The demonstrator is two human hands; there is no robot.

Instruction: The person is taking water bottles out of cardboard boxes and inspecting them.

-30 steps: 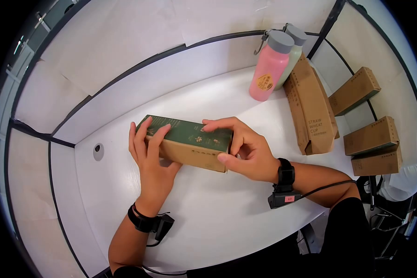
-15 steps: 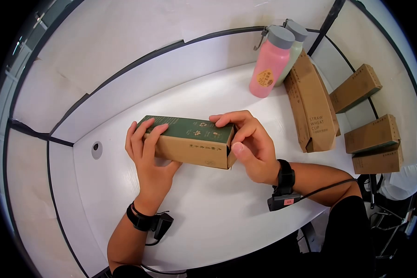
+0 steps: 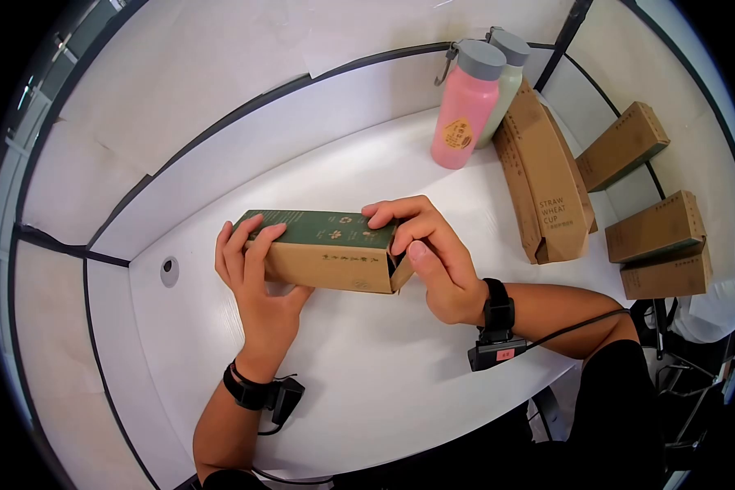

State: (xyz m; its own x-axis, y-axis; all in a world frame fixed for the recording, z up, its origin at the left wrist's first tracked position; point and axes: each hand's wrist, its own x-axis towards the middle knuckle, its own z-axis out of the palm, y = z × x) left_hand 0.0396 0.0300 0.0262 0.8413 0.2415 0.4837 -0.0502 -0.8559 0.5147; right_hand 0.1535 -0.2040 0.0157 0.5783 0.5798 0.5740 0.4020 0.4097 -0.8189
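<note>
A long cardboard box point(image 3: 327, 263), brown on its side with a green printed face on top, is held up over the white table. My left hand point(image 3: 257, 282) grips its left part, fingers over the green face and thumb underneath. At the right end, the end flap stands partly open with a dark gap behind it. My right hand point(image 3: 434, 260) is at that end: its fingers curl over the top edge and flap, and the thumb sits beside the flap. What lies inside the box is hidden.
At the back stand a pink bottle point(image 3: 466, 106) with a grey cap and a pale green bottle point(image 3: 505, 90). A brown box point(image 3: 547, 180) marked "STRAW WHEAT CUP" lies beside them. Several more brown boxes point(image 3: 657, 233) are at the right edge. Low walls enclose the white table point(image 3: 367, 367).
The end flap at the box's right end has swung further open under my right hand, showing a wider dark gap. Both hands and the box have shifted slightly left in view.
</note>
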